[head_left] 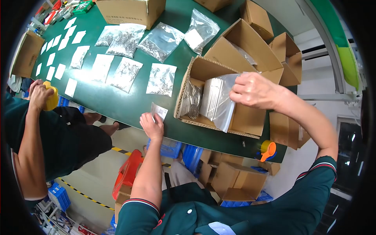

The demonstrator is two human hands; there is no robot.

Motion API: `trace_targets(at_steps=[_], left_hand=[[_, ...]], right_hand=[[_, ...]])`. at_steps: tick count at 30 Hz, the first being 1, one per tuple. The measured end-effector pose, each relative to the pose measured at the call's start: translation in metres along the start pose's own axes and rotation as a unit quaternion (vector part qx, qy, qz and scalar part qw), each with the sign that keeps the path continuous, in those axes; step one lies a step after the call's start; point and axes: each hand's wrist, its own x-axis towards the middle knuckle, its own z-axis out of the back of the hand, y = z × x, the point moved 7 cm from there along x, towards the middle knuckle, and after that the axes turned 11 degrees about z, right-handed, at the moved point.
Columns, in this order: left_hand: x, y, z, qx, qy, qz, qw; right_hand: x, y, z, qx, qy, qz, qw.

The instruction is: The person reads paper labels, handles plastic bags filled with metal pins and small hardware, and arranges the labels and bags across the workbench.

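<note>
My right hand (250,91) is closed on the top edge of a clear plastic bag (224,102) that holds a row of silvery metal rods. The bag is partly inside an open cardboard box (244,117), beside another bag of metal parts (191,100). At the table's front edge, my left hand (152,126) pinches a small white label (159,111) with a printed code. Just beyond it lies a clear bag of small metal parts (161,80).
Several bags of hardware and white labels (71,87) lie across the green table (129,105). More open boxes (250,47) stand at the right, near an orange tape dispenser (268,150). At left, a co-worker's hand (39,95) holds a yellow roll (51,96).
</note>
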Motion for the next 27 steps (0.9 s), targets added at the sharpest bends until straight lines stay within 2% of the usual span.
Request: trace_targets(at_steps=[3,7,15,16,18,21,23,25,27], left_hand=[[0.0,0.0,0.0,0.0,0.003,0.003,1.0],[0.0,0.001,-0.002,0.006,0.014,0.013,1.0],[0.0,0.006,-0.003,-0.028,0.005,0.019,0.999],[0.001,0.005,-0.001,-0.045,0.0,0.018,0.999],[0.001,0.007,-0.001,-0.08,0.01,0.025,0.996],[0.003,0.008,0.006,-0.153,0.022,0.015,0.988],[0.005,0.015,0.018,-0.2,0.021,0.024,0.979],[-0.005,0.044,0.017,-0.386,0.1,0.186,0.898],[-0.027,0.072,0.028,-0.468,0.076,0.248,0.845]], right_hand=[[0.002,0.002,0.033,0.007,0.008,-0.002,1.0],[0.001,-0.001,0.082,0.021,0.002,-0.056,0.998],[0.03,-0.002,0.189,0.076,-0.072,-0.252,0.962],[0.036,0.003,0.196,0.066,-0.073,-0.245,0.965],[0.036,0.002,0.203,0.127,-0.116,-0.327,0.929],[0.054,0.007,0.209,0.15,-0.152,-0.344,0.914],[0.076,0.012,0.206,0.154,-0.133,-0.336,0.92],[0.093,0.013,0.195,0.203,-0.173,-0.333,0.904],[0.11,0.012,0.176,0.229,-0.174,-0.332,0.898]])
